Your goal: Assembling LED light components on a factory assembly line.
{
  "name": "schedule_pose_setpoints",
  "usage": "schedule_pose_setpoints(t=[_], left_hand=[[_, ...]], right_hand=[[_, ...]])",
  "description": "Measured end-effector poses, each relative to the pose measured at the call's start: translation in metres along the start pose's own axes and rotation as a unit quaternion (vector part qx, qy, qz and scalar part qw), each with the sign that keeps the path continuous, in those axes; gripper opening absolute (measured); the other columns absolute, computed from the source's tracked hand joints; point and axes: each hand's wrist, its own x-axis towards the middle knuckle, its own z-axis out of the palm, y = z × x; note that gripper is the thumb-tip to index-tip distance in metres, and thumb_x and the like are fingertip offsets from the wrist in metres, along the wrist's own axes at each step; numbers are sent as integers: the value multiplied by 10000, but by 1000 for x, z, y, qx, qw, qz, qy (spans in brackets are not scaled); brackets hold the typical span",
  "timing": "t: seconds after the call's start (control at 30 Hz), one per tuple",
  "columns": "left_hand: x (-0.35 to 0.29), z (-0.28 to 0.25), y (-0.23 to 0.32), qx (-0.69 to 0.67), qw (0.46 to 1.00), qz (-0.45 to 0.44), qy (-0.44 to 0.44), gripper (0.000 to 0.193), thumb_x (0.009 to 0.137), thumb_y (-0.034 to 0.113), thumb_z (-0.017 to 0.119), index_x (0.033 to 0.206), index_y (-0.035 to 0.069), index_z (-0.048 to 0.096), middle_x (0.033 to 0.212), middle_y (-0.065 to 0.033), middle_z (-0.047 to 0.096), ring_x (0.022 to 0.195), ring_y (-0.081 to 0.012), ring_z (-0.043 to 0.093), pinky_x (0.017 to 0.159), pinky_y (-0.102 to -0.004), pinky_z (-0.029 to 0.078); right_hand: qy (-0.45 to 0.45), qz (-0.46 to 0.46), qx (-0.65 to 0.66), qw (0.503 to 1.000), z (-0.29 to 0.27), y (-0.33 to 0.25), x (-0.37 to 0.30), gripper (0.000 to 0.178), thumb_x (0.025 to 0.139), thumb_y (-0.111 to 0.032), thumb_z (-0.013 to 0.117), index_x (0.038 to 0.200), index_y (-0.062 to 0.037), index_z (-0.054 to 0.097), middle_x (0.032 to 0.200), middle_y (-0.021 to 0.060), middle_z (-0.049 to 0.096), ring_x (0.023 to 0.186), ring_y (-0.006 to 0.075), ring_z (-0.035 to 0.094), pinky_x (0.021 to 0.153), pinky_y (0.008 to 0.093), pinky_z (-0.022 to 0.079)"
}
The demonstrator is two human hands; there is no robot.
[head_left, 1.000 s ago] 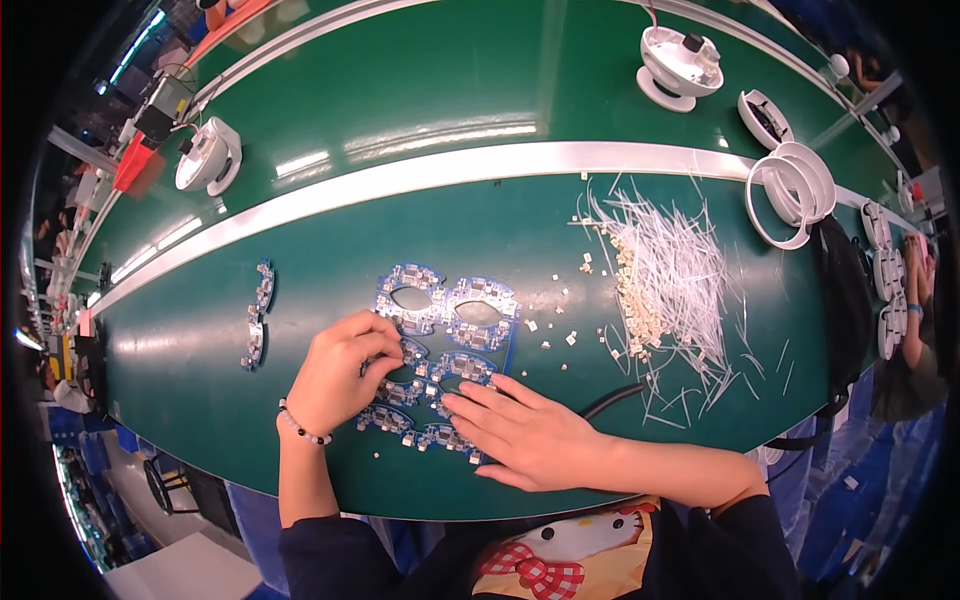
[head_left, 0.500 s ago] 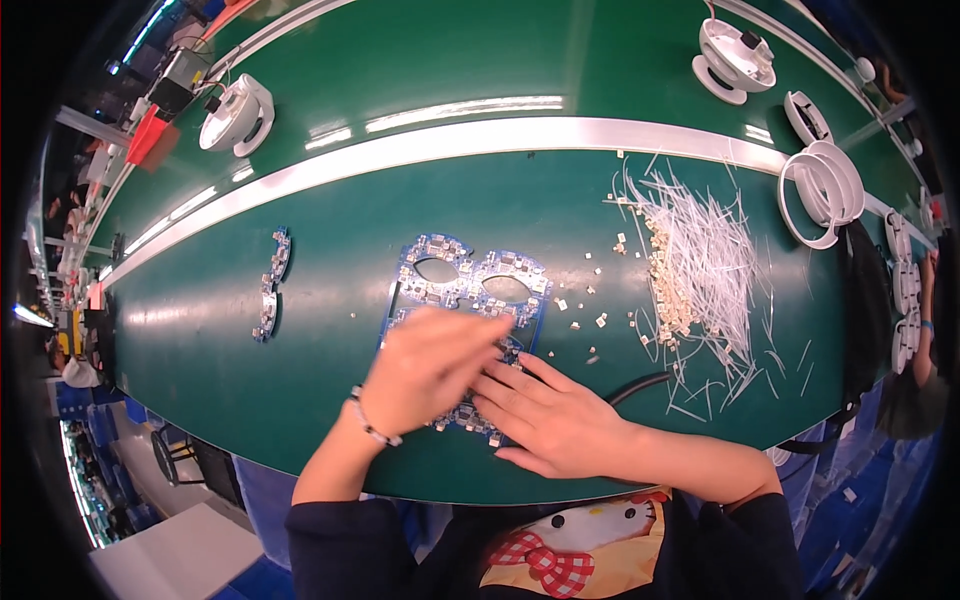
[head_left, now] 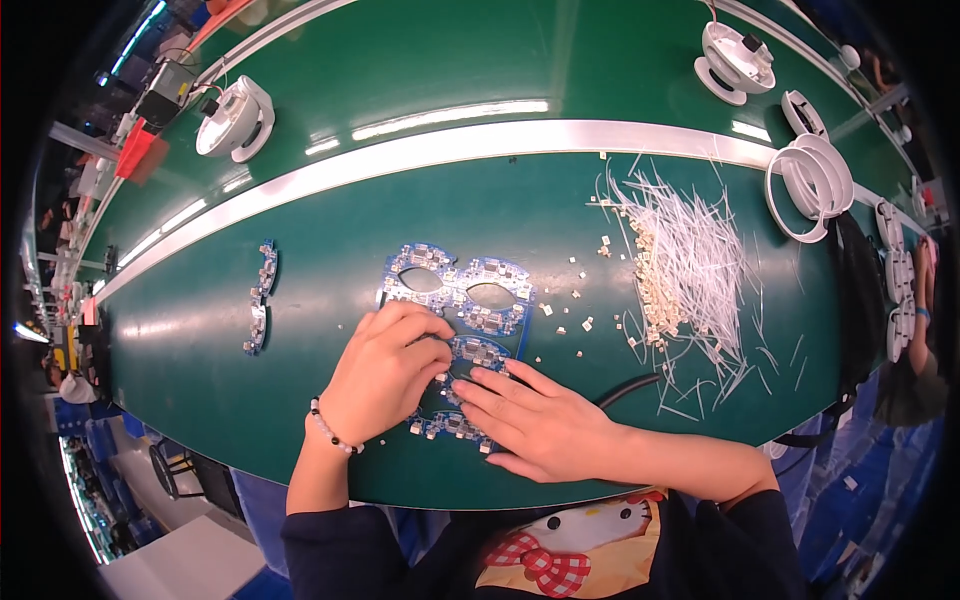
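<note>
A blue circuit board panel lies flat on the green bench in front of me, with eye-shaped openings and many small parts on it. My left hand, with a bead bracelet at its wrist, is over the panel's left side. Its fingers are curled and drawn together at the tips; what they pinch, if anything, is hidden. From the right, my right hand rests with fingers stretched across the panel's lower part. Between and under both hands, part of the panel is covered.
To the right lies a heap of thin white strips with small cream connectors scattered beside it. A narrow curved blue board lies at the left. White round housings stand far right, and a black cable runs near my right hand.
My left hand, blurred over the panel's middle before, has moved left and its fingers have curled in. The right hand stays on the panel. The whole view has shifted slightly.
</note>
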Motion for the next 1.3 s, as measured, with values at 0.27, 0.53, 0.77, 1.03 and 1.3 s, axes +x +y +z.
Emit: schedule_pose_setpoints(t=[0.27,0.53,0.77,1.03,1.3], left_hand=[[-2,5,12,-116,978,35,168,113,677,-9,638,772,50,628,740,-46,621,745,-220,615,873,-398,438],[-4,-14,-3,-100,993,-5,66,190,651,-11,660,835,35,639,905,-77,629,821,-257,591,755,-341,462],[-11,-9,-6,-34,999,6,-20,111,649,55,677,754,54,639,904,-17,587,883,-212,534,788,-339,404],[-10,-13,-1,-130,990,-44,-30,125,687,23,644,777,58,567,843,-50,609,820,-240,571,792,-362,416],[-1,19,23,-142,985,61,79,309,714,18,644,1019,49,611,771,-40,634,771,-203,615,904,-387,411]], right_hand=[[-13,-9,-22,1000,-1,-2,1,483,808,-313,542,1160,13,491,1309,153,387,1239,273,339,1041,436,231],[128,-57,3,990,7,3,-5,303,718,-199,658,965,-33,597,1107,100,550,1052,247,512,951,417,382],[118,-40,-14,992,4,-1,0,244,701,-168,664,896,-33,610,1039,90,582,986,235,545,921,386,409],[108,-39,2,993,5,2,-3,237,704,-157,655,894,-22,610,1067,101,581,995,232,544,928,382,407],[226,-163,-55,959,10,3,-6,159,694,-140,662,802,-35,611,971,90,606,888,228,569,833,393,458]])
